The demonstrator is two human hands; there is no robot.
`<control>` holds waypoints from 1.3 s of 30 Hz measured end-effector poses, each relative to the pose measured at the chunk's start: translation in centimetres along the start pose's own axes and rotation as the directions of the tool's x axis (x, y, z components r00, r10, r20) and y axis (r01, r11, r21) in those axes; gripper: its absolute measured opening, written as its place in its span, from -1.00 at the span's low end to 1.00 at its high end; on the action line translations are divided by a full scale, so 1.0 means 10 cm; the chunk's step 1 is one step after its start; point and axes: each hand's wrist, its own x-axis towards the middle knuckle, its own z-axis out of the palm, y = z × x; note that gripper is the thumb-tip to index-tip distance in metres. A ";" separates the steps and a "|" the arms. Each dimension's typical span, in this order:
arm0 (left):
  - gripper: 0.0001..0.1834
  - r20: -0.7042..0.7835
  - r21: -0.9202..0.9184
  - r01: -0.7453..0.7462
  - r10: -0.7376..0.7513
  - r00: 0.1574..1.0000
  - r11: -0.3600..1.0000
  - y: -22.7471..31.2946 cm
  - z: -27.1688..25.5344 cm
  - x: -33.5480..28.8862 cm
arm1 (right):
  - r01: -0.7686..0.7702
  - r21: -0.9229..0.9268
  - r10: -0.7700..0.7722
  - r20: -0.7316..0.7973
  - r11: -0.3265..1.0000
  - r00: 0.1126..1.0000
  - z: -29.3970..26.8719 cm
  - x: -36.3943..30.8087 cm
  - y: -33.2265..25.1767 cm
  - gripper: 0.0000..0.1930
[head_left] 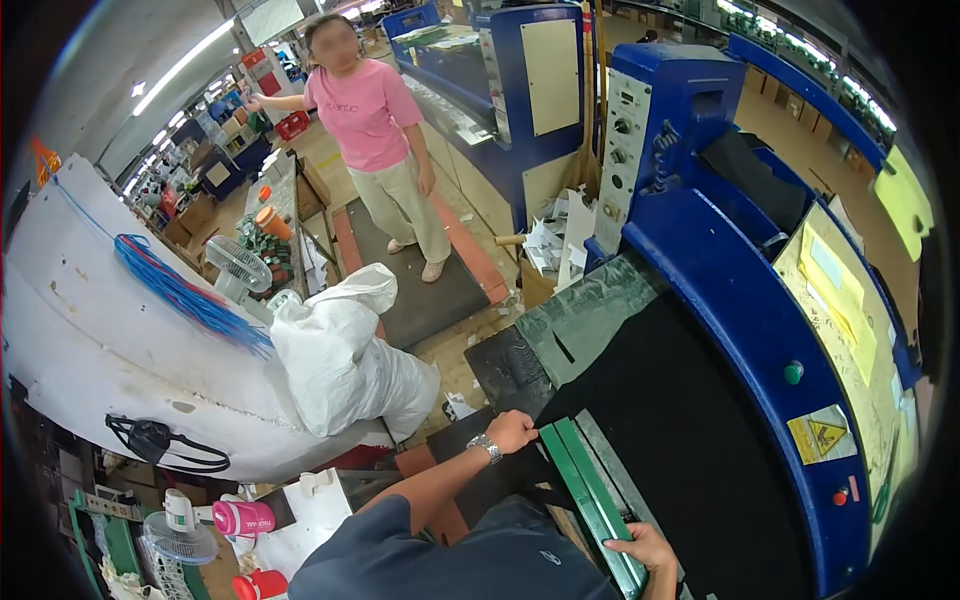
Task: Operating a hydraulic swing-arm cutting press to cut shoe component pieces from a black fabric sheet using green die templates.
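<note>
A long green bar [578, 470] with a pale metallic strip lies across the near edge of a machine bed, directly in front of me. My right hand [650, 548] grips its near right end, thumb on top. At the other end, my left hand [512, 432] is closed, its fingertips at the bar's far left corner beside the black cloth's edge. What those fingertips pinch is too small to make out. Black cloth [690, 410] spreads over the bed beyond the bar. A grey rail [612, 455] runs alongside the bar, between it and the cloth.
A blue machine frame [740, 310] with green and red buttons curves along the right. A stuffed white sack [345, 350] stands at left. Beyond it, a person in a pink shirt [365, 115] stands on a dark mat [400, 310]. A scrap-filled box [545, 285] sits behind the bed.
</note>
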 end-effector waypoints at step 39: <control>-0.72 -0.108 0.114 -0.046 0.059 0.992 0.992 0.04 0.19 -0.05 | 0.186 -0.333 -0.200 -0.010 0.924 0.980 -0.06 -0.02 0.24 -0.59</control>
